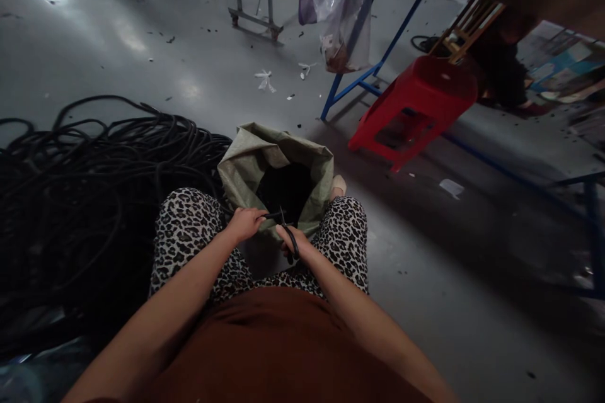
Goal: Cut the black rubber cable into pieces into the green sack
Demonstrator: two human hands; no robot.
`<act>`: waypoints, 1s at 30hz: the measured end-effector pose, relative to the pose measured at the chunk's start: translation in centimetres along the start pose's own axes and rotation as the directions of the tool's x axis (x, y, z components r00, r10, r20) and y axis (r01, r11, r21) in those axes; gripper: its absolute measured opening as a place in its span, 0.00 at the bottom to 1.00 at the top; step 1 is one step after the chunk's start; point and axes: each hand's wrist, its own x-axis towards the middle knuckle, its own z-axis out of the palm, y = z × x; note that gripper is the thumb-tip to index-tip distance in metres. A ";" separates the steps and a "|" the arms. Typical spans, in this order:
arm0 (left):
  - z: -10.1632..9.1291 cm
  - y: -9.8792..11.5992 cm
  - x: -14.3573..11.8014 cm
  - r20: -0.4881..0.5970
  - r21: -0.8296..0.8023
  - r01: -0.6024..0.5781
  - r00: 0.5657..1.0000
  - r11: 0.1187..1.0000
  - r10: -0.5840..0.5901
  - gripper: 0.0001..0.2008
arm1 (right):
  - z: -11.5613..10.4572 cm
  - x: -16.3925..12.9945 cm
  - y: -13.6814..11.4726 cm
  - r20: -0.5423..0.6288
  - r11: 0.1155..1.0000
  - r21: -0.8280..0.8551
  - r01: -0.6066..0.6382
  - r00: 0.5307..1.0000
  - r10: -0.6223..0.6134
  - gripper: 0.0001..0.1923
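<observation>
My left hand (244,223) is closed on the end of a thin black cable piece (273,216), held over the mouth of a green woven sack (246,164) standing between my knees. My right hand (292,244) grips black-handled scissors (288,231), their blades at the cable just in front of my left hand. The sack's inside is dark, with black pieces in it. I sit with leopard-print trousers and a brown top.
A big heap of black cable (85,189) covers the floor at my left. A red plastic stool (418,107) lies tipped under a blue-framed table (368,69) at the right. Plastic bags (338,6) hang ahead. A metal trolley (255,0) stands further back.
</observation>
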 end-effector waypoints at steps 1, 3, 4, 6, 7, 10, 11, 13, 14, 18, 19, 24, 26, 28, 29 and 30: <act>0.0 0.0 0.0 0.005 -0.003 -0.001 1.000 1.000 0.001 0.16 | 0.0 0.1 0.1 0.004 1.000 0.008 0.002 1.000 -0.002 0.25; 0.1 -0.1 0.0 0.015 0.004 -0.002 1.000 1.000 0.002 0.17 | 0.1 0.2 0.2 0.015 0.999 0.035 0.012 1.000 -0.013 0.24; 0.1 -0.2 0.1 0.022 0.010 -0.004 1.000 1.000 0.004 0.17 | 0.1 0.3 0.3 0.022 0.999 0.050 0.021 1.000 -0.022 0.24; 0.2 -0.3 0.1 0.035 0.018 -0.014 0.999 1.000 0.013 0.17 | 0.1 0.3 0.4 0.030 0.996 0.076 0.036 0.999 -0.038 0.23; 0.2 -0.4 0.1 0.039 0.018 -0.019 0.999 1.000 0.019 0.18 | 0.1 0.3 0.4 0.033 0.996 0.083 0.040 0.999 -0.043 0.23; 0.3 -0.5 0.2 0.052 0.000 -0.029 0.998 1.000 0.029 0.18 | 0.0 0.3 0.4 0.039 0.995 0.086 0.045 0.998 -0.049 0.22; 0.3 -0.6 0.2 0.055 -0.006 -0.026 0.998 1.000 0.026 0.18 | 0.0 0.3 0.4 0.042 0.995 0.085 0.050 0.998 -0.054 0.22; 0.2 -0.6 0.2 0.064 -0.019 -0.014 0.998 1.000 0.015 0.18 | -0.1 0.2 0.3 0.045 0.994 0.088 0.064 0.997 -0.068 0.23; 0.2 -0.6 0.2 0.067 -0.024 -0.008 0.998 1.000 0.009 0.18 | -0.1 0.2 0.3 0.046 0.994 0.090 0.069 0.996 -0.073 0.23; 0.1 -0.5 0.2 0.068 -0.045 0.007 0.998 0.999 -0.004 0.18 | -0.1 0.1 0.3 0.042 0.995 0.080 0.059 0.997 -0.063 0.23; 0.1 -0.5 0.2 0.067 -0.048 0.008 0.998 0.999 -0.005 0.18 | -0.1 0.1 0.2 0.039 0.996 0.070 0.048 0.998 -0.051 0.23; 0.4 -0.6 0.3 0.068 -0.044 0.000 0.998 0.999 0.003 0.19 | -0.1 0.1 0.2 0.036 0.999 0.041 0.031 0.999 -0.032 0.23; 0.4 -0.7 0.3 0.068 -0.046 -0.006 0.998 0.999 0.009 0.18 | -0.1 0.1 0.2 0.034 0.998 0.045 0.032 0.999 -0.034 0.23; 0.4 -0.6 0.3 0.067 -0.050 -0.005 0.998 0.999 0.008 0.18 | 0.0 0.1 0.2 0.032 0.999 0.044 0.015 0.999 -0.017 0.22; 0.4 -0.6 0.3 0.066 -0.052 -0.002 0.998 0.999 0.005 0.18 | 0.0 0.1 0.2 0.034 0.999 0.042 0.006 0.999 -0.008 0.22; 0.3 -0.6 0.3 0.063 -0.053 0.002 0.998 0.999 0.001 0.17 | 0.0 0.1 0.3 0.039 0.999 0.041 -0.001 0.999 -0.001 0.22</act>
